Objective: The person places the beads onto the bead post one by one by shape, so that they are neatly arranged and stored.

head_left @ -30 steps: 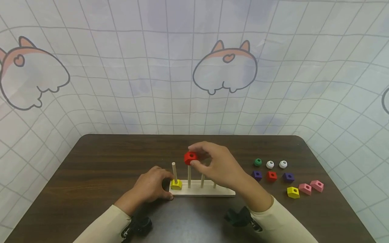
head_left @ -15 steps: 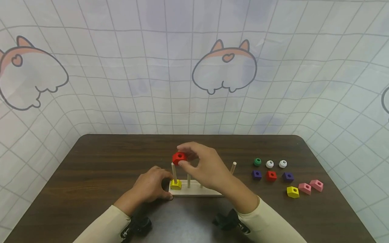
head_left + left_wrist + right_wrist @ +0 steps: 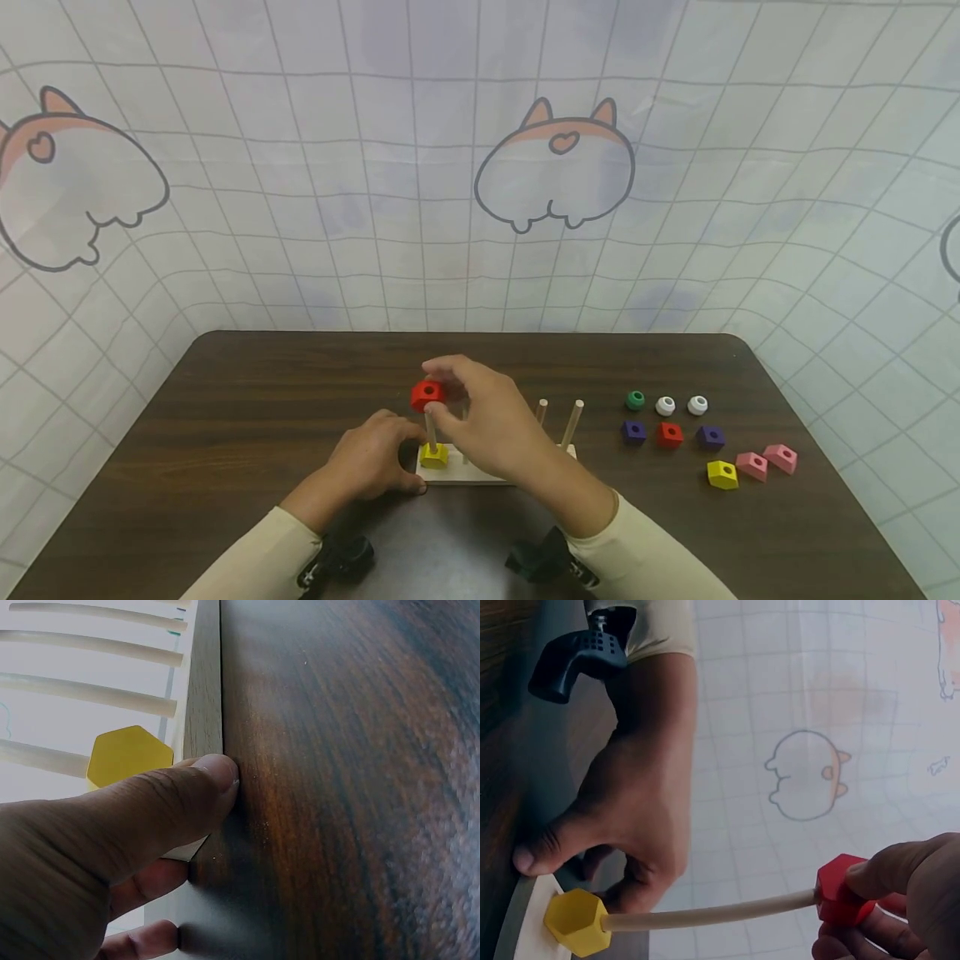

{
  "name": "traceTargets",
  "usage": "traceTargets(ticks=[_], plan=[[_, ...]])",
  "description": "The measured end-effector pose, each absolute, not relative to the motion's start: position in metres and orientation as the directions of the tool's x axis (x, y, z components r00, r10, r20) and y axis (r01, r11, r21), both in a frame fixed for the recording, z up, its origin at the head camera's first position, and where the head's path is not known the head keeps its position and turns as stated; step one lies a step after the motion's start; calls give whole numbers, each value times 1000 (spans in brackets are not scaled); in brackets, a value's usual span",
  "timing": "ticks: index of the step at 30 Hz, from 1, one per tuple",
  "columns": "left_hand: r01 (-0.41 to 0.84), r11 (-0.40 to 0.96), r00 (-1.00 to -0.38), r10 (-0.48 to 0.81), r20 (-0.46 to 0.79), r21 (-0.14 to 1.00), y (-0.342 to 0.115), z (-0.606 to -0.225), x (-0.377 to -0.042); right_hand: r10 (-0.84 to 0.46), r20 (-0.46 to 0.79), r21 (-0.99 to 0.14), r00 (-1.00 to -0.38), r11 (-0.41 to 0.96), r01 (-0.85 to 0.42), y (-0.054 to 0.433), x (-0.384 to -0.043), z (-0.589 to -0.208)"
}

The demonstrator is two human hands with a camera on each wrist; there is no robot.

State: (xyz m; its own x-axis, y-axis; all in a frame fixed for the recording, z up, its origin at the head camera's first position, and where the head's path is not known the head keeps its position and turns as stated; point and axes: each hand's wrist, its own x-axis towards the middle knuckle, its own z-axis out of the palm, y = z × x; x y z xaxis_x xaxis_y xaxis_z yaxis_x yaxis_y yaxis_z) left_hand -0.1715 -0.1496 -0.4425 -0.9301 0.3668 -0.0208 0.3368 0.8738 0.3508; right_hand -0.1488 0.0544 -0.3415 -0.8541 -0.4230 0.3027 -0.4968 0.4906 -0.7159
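My left hand (image 3: 371,460) grips the left end of a wooden peg board (image 3: 461,478), thumb along its front edge in the left wrist view. A yellow hexagonal bead (image 3: 433,458) sits at the bottom of the leftmost peg (image 3: 431,431). With thumb and fingers, my right hand (image 3: 487,421) pinches a red hexagonal bead (image 3: 841,891) at the top end of that same peg. The right wrist view has the peg's tip meeting the red bead. The right hand hides parts of the middle pegs in the head view.
Loose beads lie to the right on the dark table (image 3: 262,383): a green one (image 3: 635,400), two white, two purple (image 3: 633,432), a red (image 3: 670,435), a yellow (image 3: 722,475) and two pink (image 3: 752,467). A patterned cloth (image 3: 375,208) hangs behind the table.
My right hand has carried the red bead leftward, from above the second peg to the top of the leftmost one, ending slightly lower. My left hand has stayed on the board.
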Motion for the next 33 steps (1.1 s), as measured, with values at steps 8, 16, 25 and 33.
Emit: traceTargets(ticks=[8,16,25,33], plan=[[339,871,-930,367,-12,356,-151,-445,-171,-426,290,-714,-857,501,-490,48,-147,-355],[313,881,-939,344,-27,356,-149,-444,-171,-390,315,-743,-865,466,-480,46,-149,-385],[311,885,-940,341,-27,348,-148,-442,-171,-313,292,-806,-904,429,-409,45,-149,-417],[324,883,-937,349,-13,340,-148,-442,-171,-346,302,-776,-888,452,-440,46,-148,-437]])
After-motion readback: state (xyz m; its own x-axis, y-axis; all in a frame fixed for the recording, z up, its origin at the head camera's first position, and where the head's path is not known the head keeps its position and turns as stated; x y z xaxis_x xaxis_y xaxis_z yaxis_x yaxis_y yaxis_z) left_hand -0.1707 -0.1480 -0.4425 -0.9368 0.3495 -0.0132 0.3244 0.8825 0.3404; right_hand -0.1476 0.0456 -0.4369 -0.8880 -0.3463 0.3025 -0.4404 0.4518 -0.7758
